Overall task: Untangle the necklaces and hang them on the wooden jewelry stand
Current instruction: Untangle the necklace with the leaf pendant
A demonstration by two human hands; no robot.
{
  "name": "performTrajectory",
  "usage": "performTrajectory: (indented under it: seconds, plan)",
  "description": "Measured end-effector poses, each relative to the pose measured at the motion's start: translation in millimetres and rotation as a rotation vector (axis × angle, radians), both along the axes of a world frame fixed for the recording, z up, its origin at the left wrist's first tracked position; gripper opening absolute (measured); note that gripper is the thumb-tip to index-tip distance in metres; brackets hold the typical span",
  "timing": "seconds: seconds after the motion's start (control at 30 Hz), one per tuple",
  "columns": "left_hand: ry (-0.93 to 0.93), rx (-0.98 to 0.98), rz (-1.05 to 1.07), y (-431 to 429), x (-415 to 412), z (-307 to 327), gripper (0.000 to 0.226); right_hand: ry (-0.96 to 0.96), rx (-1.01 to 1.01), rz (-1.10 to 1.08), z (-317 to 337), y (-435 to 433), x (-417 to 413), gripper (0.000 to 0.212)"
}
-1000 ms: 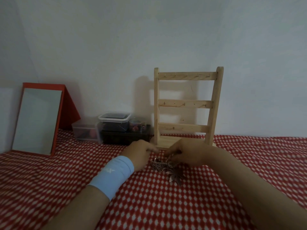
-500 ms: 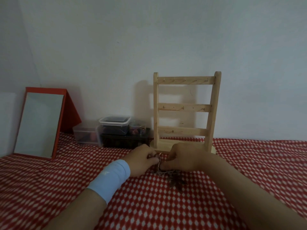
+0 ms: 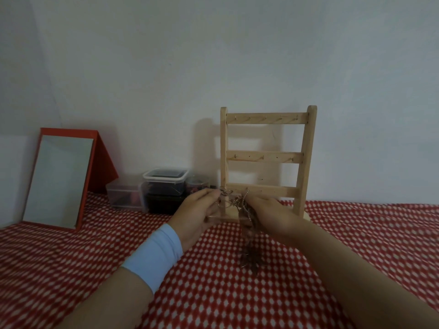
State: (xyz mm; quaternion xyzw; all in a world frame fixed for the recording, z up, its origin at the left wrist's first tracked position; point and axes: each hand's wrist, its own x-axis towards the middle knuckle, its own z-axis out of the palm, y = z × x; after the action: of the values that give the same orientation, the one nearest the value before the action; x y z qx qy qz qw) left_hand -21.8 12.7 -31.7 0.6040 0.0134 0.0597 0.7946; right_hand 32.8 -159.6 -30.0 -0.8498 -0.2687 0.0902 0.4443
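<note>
necklaces (image 3: 239,202) pinched by fingers (image 3: 210,194) of left hand (image 3: 194,216) and right hand (image 3: 273,214); dangling

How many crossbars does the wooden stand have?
3 on the stand: top bar, middle bar, bottom bar, its left end behind the necklaces. None look hidden.

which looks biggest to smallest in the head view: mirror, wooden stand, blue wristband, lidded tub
1. mirror and wooden stand, about alike
2. blue wristband, though nearness to the camera inflates it
3. lidded tub
</note>
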Motion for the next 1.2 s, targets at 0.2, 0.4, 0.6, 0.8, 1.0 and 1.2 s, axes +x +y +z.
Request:
performTrajectory:
  seconds: [0.2,0.4,0.6,0.8,1.0,1.2]
  plan:
    - [-0.033,0.179,0.093,28,-5,15,0.009,0.124,-0.011,0.125,-4,-7,7,0.034]
    - [0.079,0.976,0.345,68,6,-3,0.014,0.014,-0.225,0.123,-10,-4,9,0.018]
    - [0.408,1.709,0.037,72,4,-9,0.035,-0.021,-0.267,0.13,-13,-5,16,0.044]
    - [-0.027,1.437,-0.141,26,2,-5,0.035,-0.161,-0.442,0.129,-10,-4,16,0.039]
    - [-0.037,1.392,-0.137,19,8,-18,0.02,-0.228,-0.535,0.135,-8,-4,14,0.027]
    - [0.054,1.457,-0.23,35,8,-13,0.019,-0.189,-0.548,0.182,-3,-8,18,0.009]
